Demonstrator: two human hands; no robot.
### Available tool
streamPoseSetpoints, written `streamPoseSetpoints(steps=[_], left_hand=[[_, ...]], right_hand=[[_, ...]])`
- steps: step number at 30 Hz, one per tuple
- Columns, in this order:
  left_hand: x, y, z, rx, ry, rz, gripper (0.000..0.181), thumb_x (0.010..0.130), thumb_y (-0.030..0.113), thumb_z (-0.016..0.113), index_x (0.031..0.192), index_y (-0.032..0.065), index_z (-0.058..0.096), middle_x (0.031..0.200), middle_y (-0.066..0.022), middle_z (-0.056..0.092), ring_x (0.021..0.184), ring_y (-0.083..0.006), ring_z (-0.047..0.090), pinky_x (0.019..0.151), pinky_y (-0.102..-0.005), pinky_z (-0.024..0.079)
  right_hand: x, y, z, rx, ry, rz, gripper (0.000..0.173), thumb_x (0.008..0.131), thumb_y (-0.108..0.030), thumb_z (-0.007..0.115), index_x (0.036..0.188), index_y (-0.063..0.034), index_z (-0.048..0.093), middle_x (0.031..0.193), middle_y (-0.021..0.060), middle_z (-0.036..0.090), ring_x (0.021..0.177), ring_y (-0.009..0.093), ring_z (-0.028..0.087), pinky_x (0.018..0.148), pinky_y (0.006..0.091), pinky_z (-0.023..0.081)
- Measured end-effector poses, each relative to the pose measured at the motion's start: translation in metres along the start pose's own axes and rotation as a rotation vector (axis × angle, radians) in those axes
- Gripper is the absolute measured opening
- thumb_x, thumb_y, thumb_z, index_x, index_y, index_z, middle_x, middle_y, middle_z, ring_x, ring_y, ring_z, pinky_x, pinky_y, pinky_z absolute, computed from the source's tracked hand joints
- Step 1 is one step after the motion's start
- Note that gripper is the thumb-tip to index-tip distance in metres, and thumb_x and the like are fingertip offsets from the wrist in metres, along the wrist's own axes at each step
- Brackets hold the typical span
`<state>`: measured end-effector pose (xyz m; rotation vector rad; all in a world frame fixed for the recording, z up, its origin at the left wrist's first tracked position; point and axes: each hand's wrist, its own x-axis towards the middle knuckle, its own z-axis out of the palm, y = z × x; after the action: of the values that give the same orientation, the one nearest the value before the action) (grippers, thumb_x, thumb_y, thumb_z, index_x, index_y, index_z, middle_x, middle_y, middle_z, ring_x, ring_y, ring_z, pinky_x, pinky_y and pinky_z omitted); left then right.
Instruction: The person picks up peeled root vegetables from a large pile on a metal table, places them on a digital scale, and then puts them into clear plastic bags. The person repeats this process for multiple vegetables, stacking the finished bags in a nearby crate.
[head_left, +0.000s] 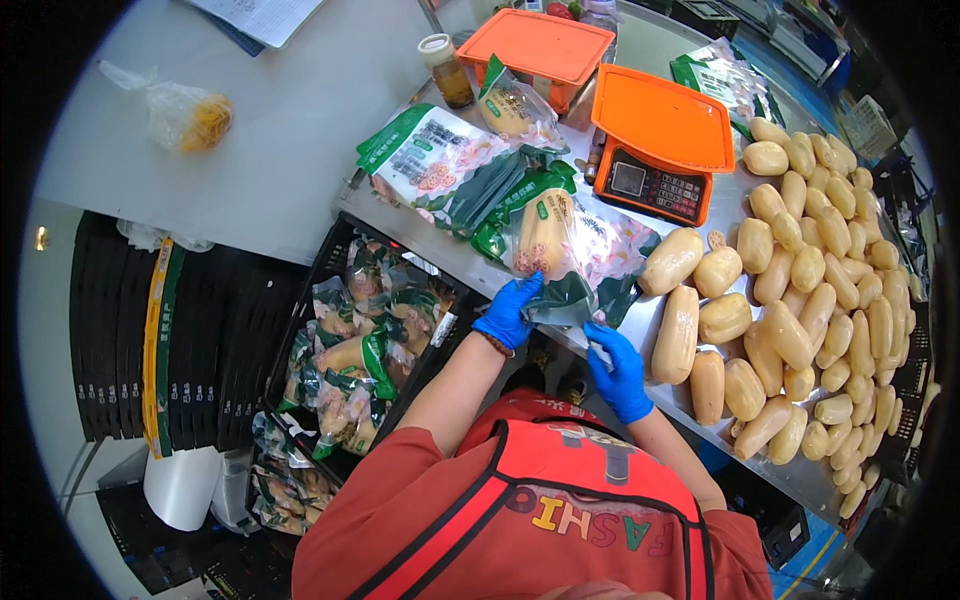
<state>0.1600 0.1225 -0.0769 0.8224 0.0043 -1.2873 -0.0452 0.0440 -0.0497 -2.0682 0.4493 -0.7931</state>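
Note:
Both my hands wear blue gloves at the near edge of the metal table. My left hand pinches the lower edge of a printed plastic bag with pale lotus root pieces inside. My right hand is at the bag's other lower corner, with a small whitish item between the fingers; its exact grip is partly hidden. Flat printed bags lie beneath and beside the filled one, and a stack of bags lies beyond it to the left. Peeled lotus roots are piled to the right.
An orange scale and a second orange-topped scale stand at the back. Near them are a lidded jar and another filled bag. A black crate of filled bags sits left below the table, beside stacked black crates.

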Motion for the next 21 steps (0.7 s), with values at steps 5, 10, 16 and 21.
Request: streamPoseSetpoints(steps=[5, 10, 16, 21], left_hand=[[-0.046, 0.001, 0.011, 0.157, 0.083, 0.117, 0.026, 0.091, 0.02, 0.053, 0.11, 0.0023, 0.055, 0.098, -0.0084, 0.063, 0.085, -0.0183, 0.063, 0.076, -0.0299, 0.052], [-0.105, -0.004, 0.029, 0.386, 0.182, 0.162, 0.024, 0.091, 0.024, 0.054, 0.103, 0.0037, 0.059, 0.084, -0.0023, 0.062, 0.07, -0.0101, 0.058, 0.061, -0.0238, 0.048], [-0.147, -0.007, 0.002, 0.605, 0.212, 0.178, 0.024, 0.09, 0.029, 0.055, 0.086, 0.0068, 0.064, 0.061, 0.0037, 0.052, 0.05, -0.0057, 0.048, 0.046, -0.0195, 0.037], [-0.205, 0.014, -0.004, 0.691, 0.257, 0.285, 0.028, 0.088, 0.033, 0.058, 0.083, 0.0068, 0.067, 0.059, 0.0018, 0.054, 0.046, -0.0052, 0.046, 0.043, -0.0212, 0.036]], right_hand=[[-0.041, 0.051, 0.008, -0.052, -0.011, 0.223, 0.017, 0.081, -0.011, 0.062, 0.098, -0.0079, 0.06, 0.09, 0.0126, 0.062, 0.079, 0.029, 0.061, 0.068, 0.0348, 0.049], [-0.049, 0.067, 0.017, -0.138, -0.051, 0.25, 0.019, 0.082, -0.014, 0.061, 0.099, -0.0075, 0.06, 0.091, 0.0136, 0.062, 0.081, 0.03, 0.061, 0.07, 0.0369, 0.049], [-0.053, 0.07, 0.023, -0.159, 0.028, 0.32, 0.018, 0.083, -0.016, 0.061, 0.098, -0.0078, 0.063, 0.088, 0.0129, 0.065, 0.077, 0.024, 0.064, 0.071, 0.0321, 0.049], [-0.058, 0.084, 0.025, -0.374, 0.006, 0.238, 0.017, 0.084, -0.016, 0.058, 0.099, -0.0089, 0.064, 0.09, 0.0131, 0.065, 0.079, 0.026, 0.064, 0.071, 0.0339, 0.049]])
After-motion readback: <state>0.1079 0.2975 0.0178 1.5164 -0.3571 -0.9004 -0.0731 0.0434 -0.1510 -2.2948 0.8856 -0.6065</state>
